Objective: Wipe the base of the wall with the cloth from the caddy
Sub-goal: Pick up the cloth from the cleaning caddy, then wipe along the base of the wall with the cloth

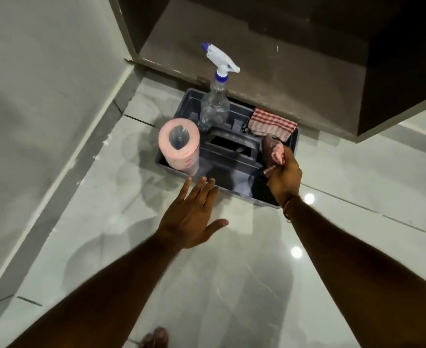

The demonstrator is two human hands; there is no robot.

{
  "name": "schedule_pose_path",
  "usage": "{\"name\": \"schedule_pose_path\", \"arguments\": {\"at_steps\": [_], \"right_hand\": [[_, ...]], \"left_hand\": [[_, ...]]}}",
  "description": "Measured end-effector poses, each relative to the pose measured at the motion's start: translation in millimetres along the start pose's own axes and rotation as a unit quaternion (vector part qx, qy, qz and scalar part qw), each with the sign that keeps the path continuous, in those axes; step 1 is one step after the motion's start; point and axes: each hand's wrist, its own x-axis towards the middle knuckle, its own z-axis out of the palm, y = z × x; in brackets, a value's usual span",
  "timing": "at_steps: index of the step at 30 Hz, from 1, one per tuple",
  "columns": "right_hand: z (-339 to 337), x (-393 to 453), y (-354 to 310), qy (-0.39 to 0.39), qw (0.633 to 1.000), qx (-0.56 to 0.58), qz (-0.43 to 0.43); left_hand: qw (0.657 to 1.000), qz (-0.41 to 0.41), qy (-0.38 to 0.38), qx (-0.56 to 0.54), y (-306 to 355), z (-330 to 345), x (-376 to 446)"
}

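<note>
So we've got the cloth (273,153) bunched in our right hand (284,180), fingers clenched round it, just over the caddy (232,169)'s right end. Looks soft, light and floppy; we'd keep gripping mid-wad. Left hand (191,217) hovers splayed, holding nothing, near the caddy's front edge.

The caddy (212,169) is a dark grey plastic tray with a raised centre handle and several compartments, sitting flat on the floor. A bunched cloth (273,153), reddish-brown with a paler pink, patterned edge, is lifted just above the caddy's right side, clear of the handle, gripped at its lower end by the right hand (283,180). The base of the wall (63,177) is a grey skirting strip with white flecks, running diagonally well to the left of the caddy.
</note>
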Motion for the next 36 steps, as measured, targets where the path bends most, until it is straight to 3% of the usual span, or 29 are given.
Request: {"name": "schedule_pose_path", "arguments": {"at_steps": [4, 8, 14, 19, 23, 28, 31, 34, 36], "right_hand": [[-24.8, -51.0, -52.0, 0.013, 0.996, 0.053, 0.07], [-34.3, -109.1, -121.7, -0.085, 0.958, 0.237, 0.14], [5.0, -174.9, -185.4, -0.181, 0.965, 0.175, 0.077], [77.8, -213.8, -201.0, -0.305, 0.924, 0.197, 0.122], [152.3, -217.4, -170.5, -0.306, 0.95, 0.063, -0.001], [255.1, -182.0, -114.4, -0.252, 0.951, -0.085, -0.155], [310.6, -163.0, -75.4, -0.311, 0.907, -0.164, -0.231], [348.3, -164.2, -30.3, -0.364, 0.815, -0.349, -0.285], [362.7, -167.5, -11.0, -0.365, 0.801, -0.379, -0.284]], "left_hand": [[0.999, -0.02, 0.006, -0.025, 6.7, -41.4, -73.7], [0.995, -0.084, 0.028, -0.056, -6.8, -90.3, -145.9], [0.976, -0.179, 0.073, -0.106, -44.9, -108.3, -225.4], [0.944, -0.281, 0.081, -0.152, -79.0, -54.4, -273.1], [0.911, -0.355, 0.08, -0.193, -99.2, 24.2, -290.8], [0.888, -0.4, 0.075, -0.216, -129.3, 133.0, -293.9], [0.885, -0.403, 0.074, -0.221, -140.9, 192.6, -291.1], [0.888, -0.398, 0.105, -0.205, -144.8, 237.1, -288.4], [0.886, -0.403, 0.116, -0.196, -142.9, 255.0, -285.7]]}}
